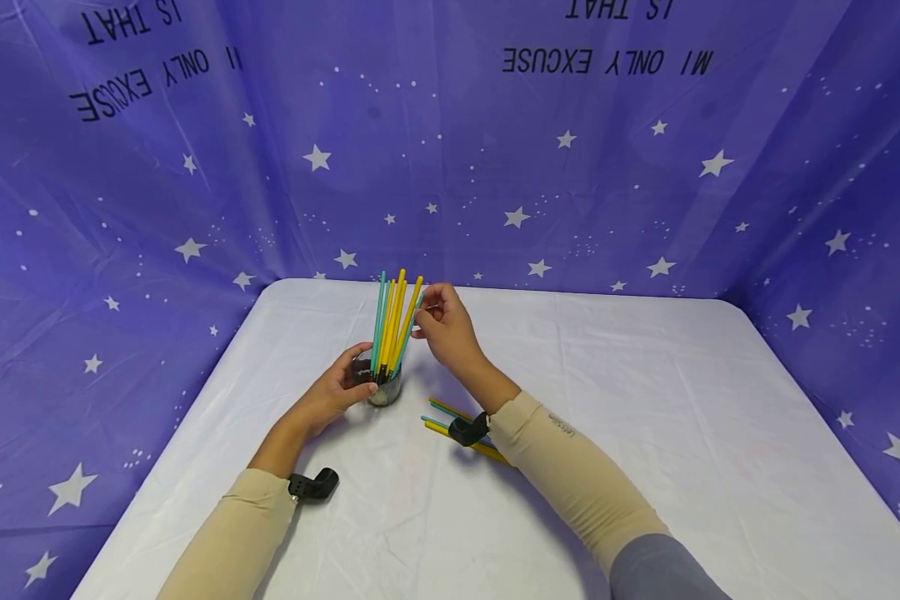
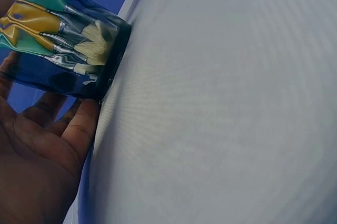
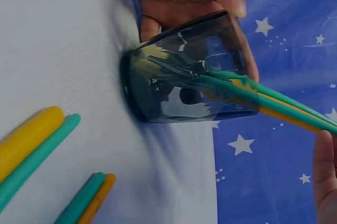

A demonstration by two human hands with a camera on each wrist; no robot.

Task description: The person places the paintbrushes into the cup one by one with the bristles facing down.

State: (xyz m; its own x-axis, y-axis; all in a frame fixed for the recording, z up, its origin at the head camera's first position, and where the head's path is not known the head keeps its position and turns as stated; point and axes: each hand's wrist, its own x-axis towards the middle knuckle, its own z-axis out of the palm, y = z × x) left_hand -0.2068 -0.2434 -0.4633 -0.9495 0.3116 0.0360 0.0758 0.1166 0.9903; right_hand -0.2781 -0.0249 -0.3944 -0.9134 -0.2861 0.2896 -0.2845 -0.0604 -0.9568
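Note:
A dark tinted glass (image 1: 384,398) stands on the table, holding several paintbrushes (image 1: 392,325) with yellow and teal handles upward. Their pale bristles (image 2: 95,45) point down inside it, as the left wrist view shows. My left hand (image 1: 335,392) grips the glass from the left, thumb in front and fingers behind. Up at the handle tops, my right hand (image 1: 446,325) pinches a teal-handled paintbrush (image 3: 289,109) whose lower end is in the glass, leaning right. Under my right wrist lie several more yellow and teal paintbrushes (image 1: 437,427), partly hidden by the forearm.
White cloth covers the table (image 1: 645,400). A purple curtain (image 1: 450,150) with white stars hangs behind and at both sides. Black camera mounts (image 1: 315,485) are strapped to both wrists, the right one above the loose brushes.

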